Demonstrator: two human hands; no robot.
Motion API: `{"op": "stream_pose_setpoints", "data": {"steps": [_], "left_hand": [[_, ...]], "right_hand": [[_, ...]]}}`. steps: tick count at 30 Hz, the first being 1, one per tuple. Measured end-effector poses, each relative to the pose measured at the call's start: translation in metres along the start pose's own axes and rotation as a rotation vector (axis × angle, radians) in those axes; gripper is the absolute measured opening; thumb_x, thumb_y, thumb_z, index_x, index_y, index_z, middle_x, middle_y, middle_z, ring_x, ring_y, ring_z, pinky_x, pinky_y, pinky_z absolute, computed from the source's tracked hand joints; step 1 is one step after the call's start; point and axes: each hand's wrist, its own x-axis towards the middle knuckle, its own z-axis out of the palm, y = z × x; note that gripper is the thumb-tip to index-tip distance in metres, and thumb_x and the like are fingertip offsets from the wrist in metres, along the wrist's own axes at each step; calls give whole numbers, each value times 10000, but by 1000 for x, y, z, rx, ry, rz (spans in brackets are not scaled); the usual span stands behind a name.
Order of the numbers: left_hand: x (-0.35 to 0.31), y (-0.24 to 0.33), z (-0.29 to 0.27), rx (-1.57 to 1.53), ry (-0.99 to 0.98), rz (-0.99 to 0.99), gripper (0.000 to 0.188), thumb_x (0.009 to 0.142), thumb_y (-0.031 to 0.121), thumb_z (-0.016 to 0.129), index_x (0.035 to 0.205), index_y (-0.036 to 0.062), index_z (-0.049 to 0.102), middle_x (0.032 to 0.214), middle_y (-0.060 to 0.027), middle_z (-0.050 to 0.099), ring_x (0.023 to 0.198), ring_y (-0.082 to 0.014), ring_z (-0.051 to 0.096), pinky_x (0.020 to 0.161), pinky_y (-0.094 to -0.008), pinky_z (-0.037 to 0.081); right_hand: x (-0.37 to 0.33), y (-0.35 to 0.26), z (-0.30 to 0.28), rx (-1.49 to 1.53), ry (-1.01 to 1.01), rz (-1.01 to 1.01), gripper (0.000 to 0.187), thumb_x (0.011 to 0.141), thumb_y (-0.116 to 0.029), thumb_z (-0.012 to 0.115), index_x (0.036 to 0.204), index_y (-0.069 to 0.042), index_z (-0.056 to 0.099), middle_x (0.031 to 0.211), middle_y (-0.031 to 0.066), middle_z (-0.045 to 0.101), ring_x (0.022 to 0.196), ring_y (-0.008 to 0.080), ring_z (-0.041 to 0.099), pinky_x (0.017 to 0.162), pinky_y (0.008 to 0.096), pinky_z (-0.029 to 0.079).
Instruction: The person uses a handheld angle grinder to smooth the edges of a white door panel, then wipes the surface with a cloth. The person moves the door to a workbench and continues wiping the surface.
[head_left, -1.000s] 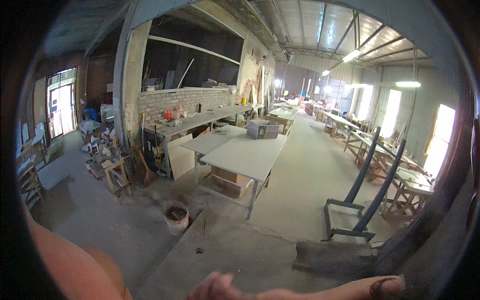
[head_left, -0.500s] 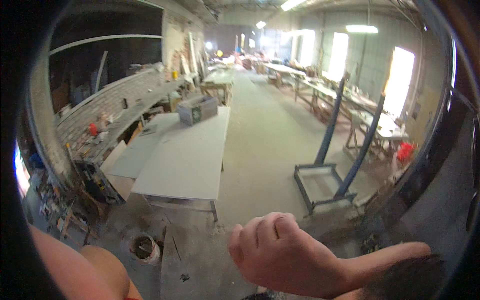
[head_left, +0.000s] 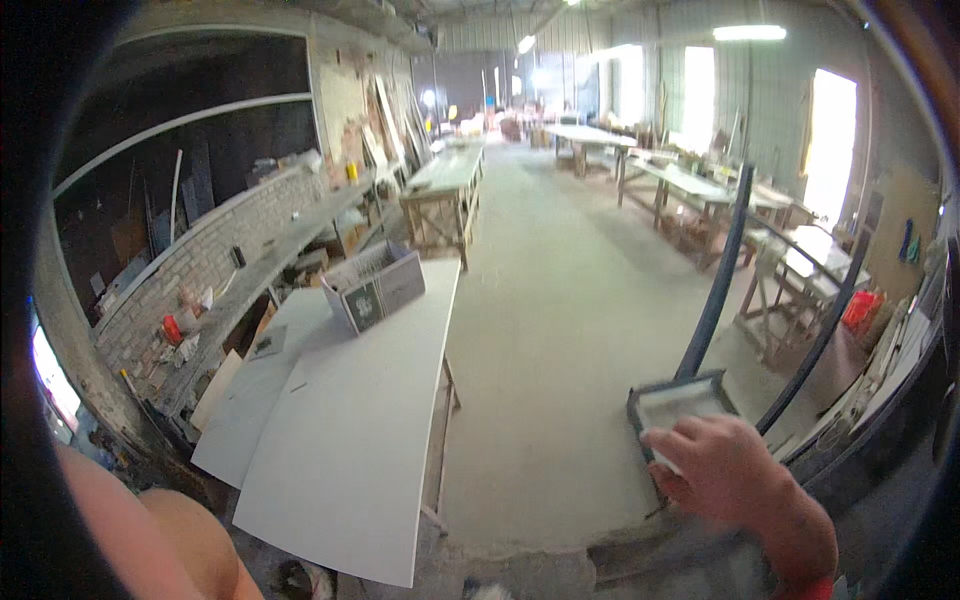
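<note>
My right hand (head_left: 722,462) is raised at the lower right, its fingers loosely curled in and slightly blurred. No object shows in it. Behind it in the picture stands a dark metal frame (head_left: 712,290) with tall uprights and a rectangular base, partly covered by the hand; I cannot see any contact between them. Of my left side, only the bare bent arm (head_left: 175,535) shows at the lower left; that hand is outside the picture.
A white-topped table (head_left: 350,440) stands ahead on the left, bearing a grey open box (head_left: 375,290). Beyond it is a wooden workbench (head_left: 440,185). More long tables (head_left: 690,183) line the right. A concrete aisle (head_left: 520,300) runs between. A bucket (head_left: 300,578) sits low at left.
My right hand has moved right and slightly up. The view has advanced: the white-topped table and box look nearer, and the metal frame has shifted right.
</note>
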Motion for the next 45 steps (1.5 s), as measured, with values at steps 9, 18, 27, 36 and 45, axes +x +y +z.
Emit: {"op": "stream_pose_setpoints", "data": {"steps": [9,18,27,36,45], "left_hand": [[157,-134,168,31,17,54,200,949,181,746,1111,68,715,1019,-98,680,933,-204,635,752,-341,510],[368,-309,314,-27,-51,82,183,940,176,757,1088,72,724,998,-100,678,916,-205,631,742,-339,506],[561,-436,503,17,33,79,166,932,171,768,1065,76,733,977,-102,676,900,-206,628,731,-338,501],[749,-529,692,-727,15,-50,145,923,170,789,1019,71,746,940,-107,674,851,-206,613,730,-348,506],[903,-699,950,-1775,101,252,231,994,229,741,1034,2,740,1030,-148,700,868,-254,630,768,-374,507]], "right_hand": [[196,190,160,235,-10,46,320,924,-255,732,1204,-106,690,878,103,655,810,315,694,724,446,567],[292,340,347,728,-124,578,337,877,-188,771,1193,-77,735,905,170,738,795,315,745,733,413,589],[461,540,505,772,-228,717,355,856,-245,757,1159,-61,762,993,176,764,906,332,749,841,435,587],[800,780,483,851,-214,386,376,906,-221,731,1243,-55,716,954,142,768,851,308,744,795,415,591],[1059,957,603,803,-368,336,413,891,-277,728,1256,-83,718,1010,149,771,951,360,729,857,458,579]]}}
